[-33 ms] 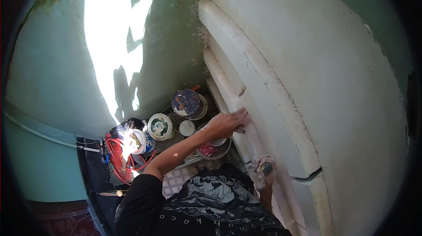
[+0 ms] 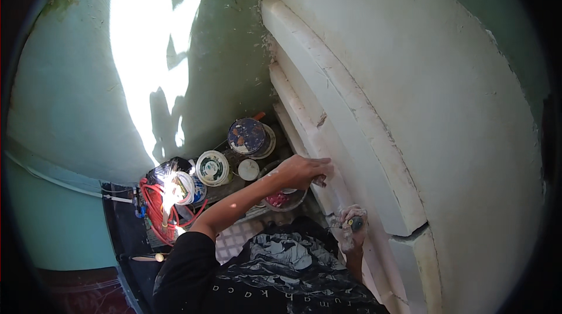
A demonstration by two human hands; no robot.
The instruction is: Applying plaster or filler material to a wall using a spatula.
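My left hand [image 2: 307, 172] reaches across to a pale stepped moulding [image 2: 298, 103] on the wall. Its fingers stretch out against the ledge, the thumb lower and apart; no tool shows in it. Closer to my body, my right hand [image 2: 354, 238], smeared with white, is closed round a dark green handle with a yellow end [image 2: 355, 223]. The working end of that tool is hidden, so its kind cannot be told. A dark crack [image 2: 410, 234] runs across the wider upper ledge [image 2: 357, 106].
Below stand a bucket with a paint-stained dark lid [image 2: 247, 135], a white tub [image 2: 212, 167], a small white lid [image 2: 249, 169] and a basin holding something pink-red [image 2: 277, 199]. A red hose [image 2: 151, 208] lies coiled left, beside a white coil [image 2: 185, 188].
My left hand has slid a little along the ledge toward my body. The right hand and its tool stay in nearly the same place.
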